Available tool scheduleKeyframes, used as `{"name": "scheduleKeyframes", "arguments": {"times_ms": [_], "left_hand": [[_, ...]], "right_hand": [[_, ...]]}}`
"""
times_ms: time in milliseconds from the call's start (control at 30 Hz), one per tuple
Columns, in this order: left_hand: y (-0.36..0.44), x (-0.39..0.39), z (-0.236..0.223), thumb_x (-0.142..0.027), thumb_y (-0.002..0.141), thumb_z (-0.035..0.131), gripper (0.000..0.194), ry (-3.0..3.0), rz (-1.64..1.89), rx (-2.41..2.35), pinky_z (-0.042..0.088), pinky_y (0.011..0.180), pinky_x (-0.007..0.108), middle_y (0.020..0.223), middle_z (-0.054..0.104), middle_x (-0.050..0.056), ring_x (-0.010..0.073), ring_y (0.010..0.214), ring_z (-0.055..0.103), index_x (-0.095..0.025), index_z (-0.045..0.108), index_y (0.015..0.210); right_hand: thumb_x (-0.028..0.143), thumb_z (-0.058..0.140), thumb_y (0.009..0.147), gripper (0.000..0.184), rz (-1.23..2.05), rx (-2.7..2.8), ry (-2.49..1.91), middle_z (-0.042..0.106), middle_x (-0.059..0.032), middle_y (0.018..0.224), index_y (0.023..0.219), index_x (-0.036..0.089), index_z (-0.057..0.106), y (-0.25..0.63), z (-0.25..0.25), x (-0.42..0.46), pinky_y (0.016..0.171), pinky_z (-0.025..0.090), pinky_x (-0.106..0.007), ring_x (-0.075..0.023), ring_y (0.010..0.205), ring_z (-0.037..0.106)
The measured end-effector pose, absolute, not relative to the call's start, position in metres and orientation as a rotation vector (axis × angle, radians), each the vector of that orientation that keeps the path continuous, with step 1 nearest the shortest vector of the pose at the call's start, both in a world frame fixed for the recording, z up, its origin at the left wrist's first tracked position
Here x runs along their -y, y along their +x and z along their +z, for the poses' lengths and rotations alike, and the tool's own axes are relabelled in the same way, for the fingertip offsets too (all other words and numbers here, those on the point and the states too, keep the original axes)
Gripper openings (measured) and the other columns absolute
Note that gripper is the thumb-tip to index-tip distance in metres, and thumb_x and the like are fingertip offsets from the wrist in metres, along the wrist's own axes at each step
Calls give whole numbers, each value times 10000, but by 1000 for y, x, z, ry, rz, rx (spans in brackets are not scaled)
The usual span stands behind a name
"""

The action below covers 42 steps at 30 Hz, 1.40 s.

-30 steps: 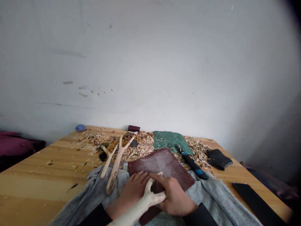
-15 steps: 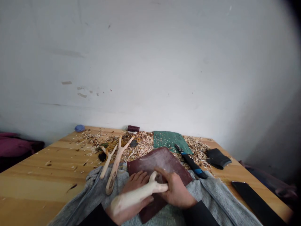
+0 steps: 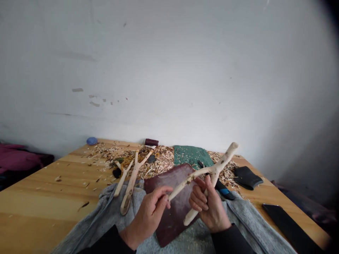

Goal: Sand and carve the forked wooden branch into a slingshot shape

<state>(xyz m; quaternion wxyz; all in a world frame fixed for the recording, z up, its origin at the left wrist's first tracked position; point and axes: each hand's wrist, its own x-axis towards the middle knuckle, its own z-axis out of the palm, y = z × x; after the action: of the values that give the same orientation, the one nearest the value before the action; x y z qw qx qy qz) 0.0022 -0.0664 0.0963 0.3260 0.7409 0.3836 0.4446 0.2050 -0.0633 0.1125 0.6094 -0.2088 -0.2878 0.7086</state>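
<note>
My right hand (image 3: 209,206) is closed round a pale, peeled forked stick (image 3: 214,173), holding it up over a dark red sheet (image 3: 174,208) that lies on a grey cloth (image 3: 106,218). One prong points up to the right, the other slants down to the left. My left hand (image 3: 149,215) pinches the tip of that lower prong between thumb and fingers. Two more carved forked sticks (image 3: 129,181) lie on the table to the left, their ends on the grey cloth.
Wood shavings (image 3: 159,160) cover the back of the wooden table (image 3: 39,197). A green sheet (image 3: 190,155), a blue-handled knife (image 3: 221,188), a black sheath (image 3: 247,176), a dark spool (image 3: 151,142), a blue disc (image 3: 91,140) and a black slab (image 3: 288,225) lie around.
The forked stick was lying under both hands against the red sheet. Now my right hand has lifted and turned it upright, and my left hand has moved to its lower prong tip.
</note>
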Motion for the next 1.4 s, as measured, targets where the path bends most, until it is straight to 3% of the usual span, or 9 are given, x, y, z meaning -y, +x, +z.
{"name": "scheduleKeyframes", "arguments": {"times_ms": [300, 633, 733, 900, 1067, 1167, 1233, 1300, 1400], "left_hand": [[2, 81, 118, -214, 884, 499, 343, 1986, 1264, -859, 498, 721, 254, 851, 620, -5, 138, 755, 598, -239, 502, 1226], [-4, 90, 118, -260, 921, 537, 387, 2020, 1369, -772, 503, 748, 275, 851, 587, -9, 147, 766, 589, -283, 429, 1291], [-5, 88, 117, -414, 951, 500, 324, 2199, 1341, -757, 504, 728, 289, 850, 581, 9, 158, 765, 586, -261, 502, 1236], [2, 86, 119, -672, 882, 403, 591, 2593, 1337, -722, 507, 830, 368, 1034, 589, 93, 226, 932, 579, -196, 572, 1188], [4, 79, 120, -643, 875, 469, 493, 2619, 1218, -873, 434, 983, 421, 1117, 631, 87, 268, 1132, 518, -204, 622, 1038], [-2, 72, 116, -692, 830, 492, 614, 2724, 1225, -912, 330, 1079, 491, 1288, 568, 130, 315, 1259, 434, -181, 561, 1163], [-5, 69, 114, -488, 941, 437, 480, 2829, 1151, -998, 246, 1120, 512, 1355, 529, 123, 303, 1323, 372, -168, 469, 1297], [-6, 68, 114, -275, 967, 387, 345, 2881, 1056, -1058, 230, 1124, 501, 1267, 597, 87, 266, 1266, 442, -180, 481, 1285], [-4, 69, 114, -325, 948, 435, 231, 2870, 1008, -1040, 420, 955, 435, 857, 668, 44, 223, 865, 604, -192, 615, 890]], "right_hand": [[391, 806, 638, 359, 1642, 505, -807, 457, 95, 475, 822, 146, 618, 202, 109, 60, 385, 356, -175, -50, 389, 416], [382, 807, 594, 456, 1769, 534, -944, 431, 116, 469, 924, 150, 595, 194, 101, 63, 347, 328, -157, -48, 369, 415], [402, 777, 630, 389, 1813, 614, -924, 415, 117, 454, 871, 165, 584, 191, 97, 65, 312, 311, -160, -50, 334, 376], [428, 647, 760, 275, 1867, 961, -906, 442, 81, 455, 716, 171, 559, 180, 86, 75, 318, 298, -179, -64, 326, 380], [259, 704, 653, 219, 1826, 1234, -777, 583, 15, 725, 824, 160, 609, 177, 88, 81, 576, 438, -223, -106, 601, 518], [328, 729, 617, 248, 1827, 1414, -811, 580, 4, 708, 772, 181, 605, 184, 92, 82, 571, 440, -248, -129, 606, 517], [400, 757, 594, 295, 1826, 1502, -836, 588, 1, 703, 757, 204, 606, 188, 93, 84, 545, 432, -250, -140, 603, 521], [479, 772, 577, 357, 1832, 1517, -845, 586, 7, 679, 760, 217, 613, 189, 93, 86, 501, 407, -242, -131, 558, 501], [700, 593, 700, 507, 1861, 1576, -847, 552, 6, 571, 777, 200, 634, 192, 94, 85, 431, 344, -236, -112, 448, 443]]}}
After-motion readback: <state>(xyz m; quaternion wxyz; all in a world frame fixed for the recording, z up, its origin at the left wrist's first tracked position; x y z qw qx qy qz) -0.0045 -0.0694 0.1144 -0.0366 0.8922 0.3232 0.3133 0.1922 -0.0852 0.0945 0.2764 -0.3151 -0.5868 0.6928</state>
